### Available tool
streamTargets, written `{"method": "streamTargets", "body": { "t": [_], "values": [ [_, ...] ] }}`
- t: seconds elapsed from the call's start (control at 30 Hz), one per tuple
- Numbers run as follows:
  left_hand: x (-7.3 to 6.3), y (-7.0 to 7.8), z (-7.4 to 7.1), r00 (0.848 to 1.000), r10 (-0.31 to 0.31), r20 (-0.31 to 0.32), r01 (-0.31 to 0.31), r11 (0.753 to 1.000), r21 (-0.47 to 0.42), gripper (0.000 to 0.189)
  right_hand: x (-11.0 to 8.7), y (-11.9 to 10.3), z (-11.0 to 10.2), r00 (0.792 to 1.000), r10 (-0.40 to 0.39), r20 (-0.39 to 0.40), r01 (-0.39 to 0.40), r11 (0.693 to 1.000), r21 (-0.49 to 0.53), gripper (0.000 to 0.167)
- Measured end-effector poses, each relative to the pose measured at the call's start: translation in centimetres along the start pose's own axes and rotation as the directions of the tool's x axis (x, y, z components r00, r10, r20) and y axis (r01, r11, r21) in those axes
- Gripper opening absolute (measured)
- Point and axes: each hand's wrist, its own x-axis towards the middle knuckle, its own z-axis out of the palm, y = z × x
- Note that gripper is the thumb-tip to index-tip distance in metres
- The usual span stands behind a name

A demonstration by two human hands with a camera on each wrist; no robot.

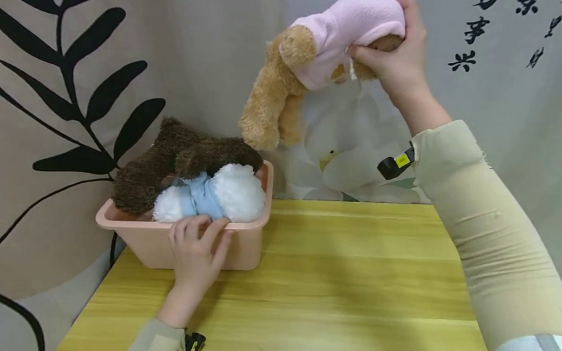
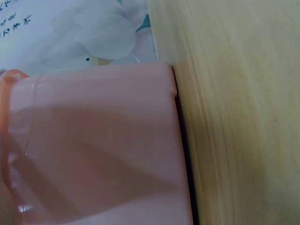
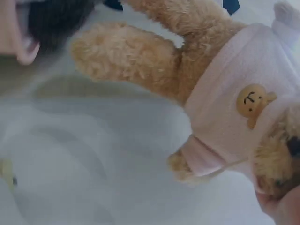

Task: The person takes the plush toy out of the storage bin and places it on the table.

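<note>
Up at the upper right of the head view, my right hand (image 1: 396, 57) grips a tan teddy bear (image 1: 268, 91) in a pink hoodie (image 1: 334, 29) by its hooded head. The bear hangs tilted, legs down to the left; in the right wrist view a small bear-face patch (image 3: 253, 101) shows on the hoodie. My left hand (image 1: 199, 252) holds the front rim of a pink plastic bin (image 1: 239, 250), fingers bent at the edge. Inside lie a dark brown plush toy (image 1: 140, 180) and a white plush toy (image 1: 241, 194) with a blue garment, both reaching above the rim.
The bin stands at the back left of a wooden table (image 1: 354, 260). Behind the table hangs a pale curtain (image 1: 223, 36) printed with black leaves, flowers and written characters. The table's left edge runs close by the bin.
</note>
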Motion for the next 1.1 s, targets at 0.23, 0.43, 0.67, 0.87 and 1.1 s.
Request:
{"method": "streamTargets", "body": {
  "t": [0.23, 0.43, 0.67, 0.87, 1.1],
  "values": [
    [0.3, -0.1, -0.3, 1.0, -0.001, -0.022, 0.001, 1.0, -0.009, 0.028, -0.1, -0.5, -3.9, 0.99, 0.142, 0.006, -0.134, 0.947, -0.293, 0.072],
    [0.3, 0.1, -0.4, 1.0, -0.01, 0.005, 0.01, 1.0, -0.005, 0.028, -2.0, 2.6, -4.1, 0.974, 0.17, 0.146, -0.061, 0.828, -0.557, 0.076],
    [0.1, 0.6, -0.2, 0.999, -0.025, 0.034, 0.025, 1.0, 0.003, 0.028, -7.5, 9.8, -1.9, 0.905, 0.332, 0.265, -0.069, 0.732, -0.678, 0.081],
    [-0.4, 0.7, -0.1, 0.999, -0.02, 0.027, 0.02, 1.0, 0.011, 0.029, -11.6, 15.5, 0.0, 0.876, 0.388, 0.286, -0.094, 0.719, -0.689, 0.081],
    [0.0, 0.1, -0.2, 1.0, 0.001, 0.007, -0.001, 1.0, 0.018, 0.029, -12.6, 18.0, 1.5, 0.899, 0.363, 0.247, -0.114, 0.736, -0.668, 0.085]
  ]
}}
